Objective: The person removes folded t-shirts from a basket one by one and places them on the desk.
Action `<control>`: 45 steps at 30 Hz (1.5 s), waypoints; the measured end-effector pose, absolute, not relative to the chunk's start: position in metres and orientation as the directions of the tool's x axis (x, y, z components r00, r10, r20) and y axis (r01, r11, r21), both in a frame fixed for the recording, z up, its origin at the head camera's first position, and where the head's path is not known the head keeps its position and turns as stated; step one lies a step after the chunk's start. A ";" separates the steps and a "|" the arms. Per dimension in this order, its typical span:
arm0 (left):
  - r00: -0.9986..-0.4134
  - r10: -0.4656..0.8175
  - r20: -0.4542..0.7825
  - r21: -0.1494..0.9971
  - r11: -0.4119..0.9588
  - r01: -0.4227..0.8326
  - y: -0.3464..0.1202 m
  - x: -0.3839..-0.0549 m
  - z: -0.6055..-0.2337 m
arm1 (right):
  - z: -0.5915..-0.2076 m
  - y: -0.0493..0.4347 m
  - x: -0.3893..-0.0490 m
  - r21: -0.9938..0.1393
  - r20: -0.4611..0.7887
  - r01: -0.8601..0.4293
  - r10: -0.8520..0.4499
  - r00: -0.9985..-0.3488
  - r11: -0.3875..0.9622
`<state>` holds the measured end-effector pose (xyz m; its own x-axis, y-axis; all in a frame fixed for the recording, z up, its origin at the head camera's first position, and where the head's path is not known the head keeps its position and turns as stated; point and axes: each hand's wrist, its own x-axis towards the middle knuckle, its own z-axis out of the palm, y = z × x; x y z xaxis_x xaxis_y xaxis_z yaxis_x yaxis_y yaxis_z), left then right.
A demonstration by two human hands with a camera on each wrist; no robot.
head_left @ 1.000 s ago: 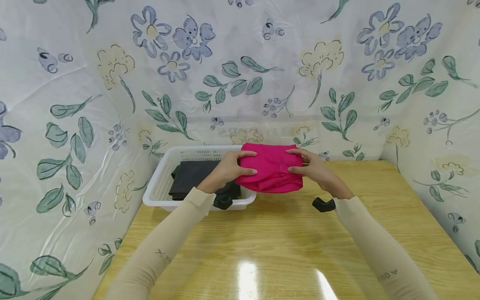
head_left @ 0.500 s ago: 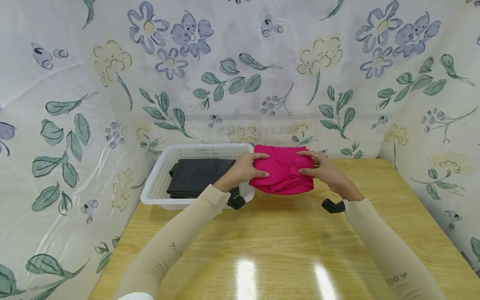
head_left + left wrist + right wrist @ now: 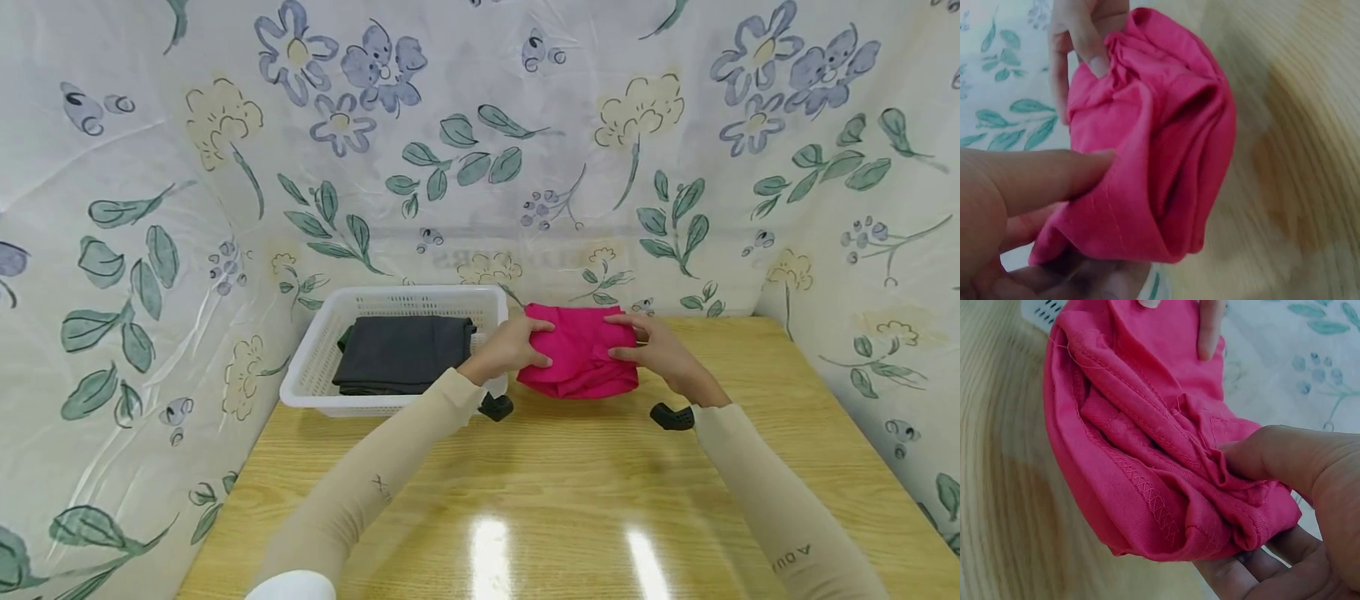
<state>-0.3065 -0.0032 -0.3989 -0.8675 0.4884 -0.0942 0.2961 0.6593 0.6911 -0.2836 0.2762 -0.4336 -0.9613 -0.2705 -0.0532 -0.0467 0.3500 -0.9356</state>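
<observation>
A folded pink garment (image 3: 577,350) with stitched seams is held between both hands, just right of the white basket. My left hand (image 3: 513,343) grips its left end, thumb on the near face and fingers beneath, as the left wrist view shows. At the other end my right hand (image 3: 662,354) pinches the pink cloth (image 3: 1147,456), its thumb pressed into the folds and its fingers under them. Layered folds and a zigzag seam face the right wrist camera. Whether the garment's underside touches the table I cannot tell.
The white plastic basket (image 3: 300,392) stands at the back left of the wooden table (image 3: 570,500), with folded dark cloth (image 3: 401,354) inside and a bit of dark green beside it. A floral-patterned curtain (image 3: 480,200) encloses the back and sides.
Both hands have carried the pink garment to the right, off the basket's right edge, and slightly lower. More of the dark cloth in the basket shows now.
</observation>
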 end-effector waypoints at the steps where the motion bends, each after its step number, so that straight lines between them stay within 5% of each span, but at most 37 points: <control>1: -0.865 0.493 -0.099 0.683 0.665 0.301 0.000 -0.307 -0.400 | -0.436 0.278 -0.284 -0.936 -0.054 -0.047 -0.273 -0.961 0.350; 33: -0.849 0.417 -0.324 0.406 0.872 0.274 0.039 -0.345 -0.428 | -0.484 0.272 -0.313 -0.923 -0.165 0.073 -0.217 -0.962 0.378; 45: -0.831 0.457 -0.318 0.276 0.883 0.379 0.039 -0.345 -0.429 | -0.487 0.269 -0.320 -0.902 -0.209 0.111 -0.196 -0.958 0.417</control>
